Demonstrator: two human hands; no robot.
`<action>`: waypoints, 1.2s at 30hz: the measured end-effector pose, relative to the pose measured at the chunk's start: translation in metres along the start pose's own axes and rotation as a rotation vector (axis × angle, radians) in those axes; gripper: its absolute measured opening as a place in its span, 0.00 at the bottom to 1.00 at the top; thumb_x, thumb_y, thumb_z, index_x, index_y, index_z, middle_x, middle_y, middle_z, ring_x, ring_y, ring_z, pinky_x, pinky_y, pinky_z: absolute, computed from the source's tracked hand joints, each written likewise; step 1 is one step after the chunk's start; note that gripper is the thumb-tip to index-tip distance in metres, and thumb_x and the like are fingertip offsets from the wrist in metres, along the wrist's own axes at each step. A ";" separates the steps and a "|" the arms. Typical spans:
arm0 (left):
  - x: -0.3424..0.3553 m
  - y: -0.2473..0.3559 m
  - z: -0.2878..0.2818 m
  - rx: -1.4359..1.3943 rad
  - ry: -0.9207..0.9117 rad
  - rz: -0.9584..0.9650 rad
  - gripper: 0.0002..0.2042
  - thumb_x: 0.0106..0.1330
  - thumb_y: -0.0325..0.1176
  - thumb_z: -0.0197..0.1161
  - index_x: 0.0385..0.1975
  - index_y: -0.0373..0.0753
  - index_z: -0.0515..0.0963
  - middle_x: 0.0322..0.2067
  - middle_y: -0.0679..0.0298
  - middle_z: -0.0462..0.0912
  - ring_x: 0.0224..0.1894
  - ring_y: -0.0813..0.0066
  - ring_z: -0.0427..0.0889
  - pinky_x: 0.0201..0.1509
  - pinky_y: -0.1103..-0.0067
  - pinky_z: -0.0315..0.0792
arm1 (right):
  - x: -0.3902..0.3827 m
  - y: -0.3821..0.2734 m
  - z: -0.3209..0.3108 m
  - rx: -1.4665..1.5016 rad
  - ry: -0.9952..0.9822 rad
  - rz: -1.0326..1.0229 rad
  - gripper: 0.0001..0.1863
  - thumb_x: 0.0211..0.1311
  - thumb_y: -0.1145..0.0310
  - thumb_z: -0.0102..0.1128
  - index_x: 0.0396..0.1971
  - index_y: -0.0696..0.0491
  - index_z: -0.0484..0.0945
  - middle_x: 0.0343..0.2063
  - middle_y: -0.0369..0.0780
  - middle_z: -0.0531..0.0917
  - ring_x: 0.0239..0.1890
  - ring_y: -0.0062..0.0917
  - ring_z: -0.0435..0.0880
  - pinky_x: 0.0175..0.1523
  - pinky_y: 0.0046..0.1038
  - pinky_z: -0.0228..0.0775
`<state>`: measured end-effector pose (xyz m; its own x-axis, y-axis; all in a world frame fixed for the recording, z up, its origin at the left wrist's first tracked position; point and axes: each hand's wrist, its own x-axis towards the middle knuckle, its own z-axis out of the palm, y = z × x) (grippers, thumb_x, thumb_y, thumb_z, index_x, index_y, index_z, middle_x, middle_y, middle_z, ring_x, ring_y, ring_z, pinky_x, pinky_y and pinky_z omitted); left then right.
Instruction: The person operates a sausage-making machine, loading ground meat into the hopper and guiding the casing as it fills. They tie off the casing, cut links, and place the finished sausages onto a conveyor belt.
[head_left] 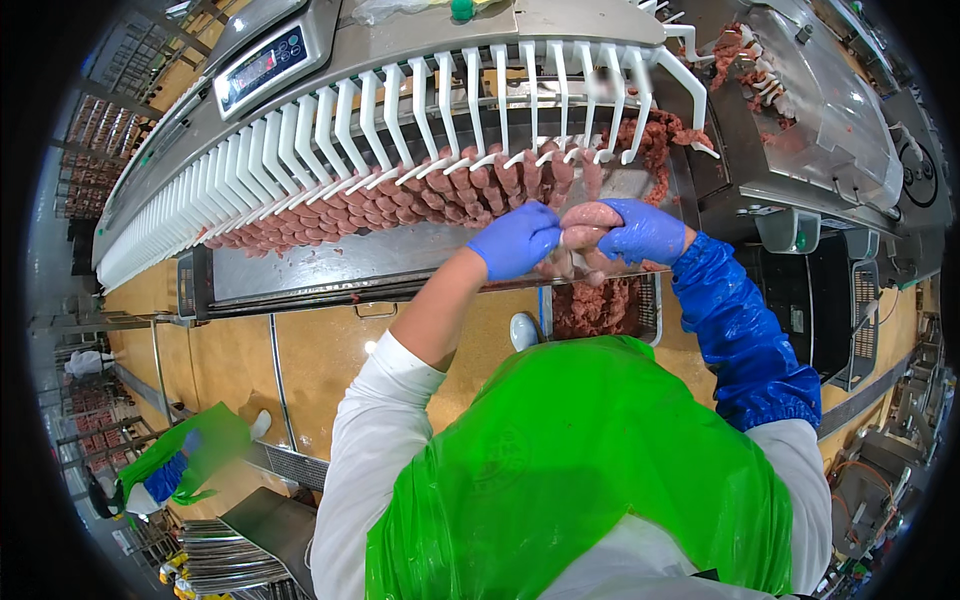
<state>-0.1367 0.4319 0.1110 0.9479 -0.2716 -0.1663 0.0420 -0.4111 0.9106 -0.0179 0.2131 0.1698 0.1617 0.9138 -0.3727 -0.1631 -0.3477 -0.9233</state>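
Raw pink sausages (590, 214) are stretched between my two blue-gloved hands. My left hand (515, 241) is closed, its fingers pinching the left ends of the links. Around the right ends my right hand (642, 232) is wrapped, with a blue sleeve covering that forearm. Just beyond my hands, linked sausages (400, 195) hang in a long row from white hooks (345, 125). More links dangle just below my grip, partly hidden by the hands. Under the row lies a metal tray (300, 277) with scraps of meat on it.
A crate of ground meat (600, 310) stands on the floor below the tray's edge. Loose meat (655, 140) lies by the right end of the hooks. Beyond are a scale (265, 68) and a machine with a clear cover (835, 130). Another person (165, 460) is at the lower left.
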 end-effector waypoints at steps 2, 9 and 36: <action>-0.001 0.015 -0.022 -0.053 -0.481 -0.109 0.21 0.64 0.40 0.61 0.53 0.35 0.73 0.41 0.58 0.79 0.34 0.72 0.79 0.40 0.75 0.75 | -0.002 -0.004 -0.002 0.004 -0.030 0.026 0.31 0.48 0.73 0.56 0.58 0.55 0.73 0.44 0.37 0.82 0.33 0.16 0.79 0.33 0.20 0.72; -0.003 -0.042 0.025 -1.367 -0.045 0.041 0.20 0.63 0.47 0.64 0.41 0.35 0.74 0.28 0.64 0.77 0.28 0.74 0.78 0.27 0.82 0.72 | 0.009 -0.020 0.007 -0.130 0.184 0.073 0.34 0.52 0.72 0.57 0.64 0.54 0.68 0.45 0.38 0.83 0.44 0.24 0.82 0.42 0.24 0.75; 0.007 -0.108 0.050 -0.912 -0.097 -0.193 0.13 0.68 0.38 0.57 0.34 0.33 0.79 0.28 0.65 0.79 0.33 0.77 0.77 0.43 0.79 0.73 | 0.066 0.053 0.024 -1.345 0.089 -0.015 0.13 0.59 0.58 0.52 0.29 0.49 0.81 0.25 0.45 0.83 0.32 0.44 0.83 0.40 0.43 0.70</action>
<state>-0.1509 0.4309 -0.0075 0.8699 -0.3585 -0.3387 0.4662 0.3737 0.8019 -0.0396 0.2596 0.0985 0.2254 0.9203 -0.3197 0.9046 -0.3196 -0.2821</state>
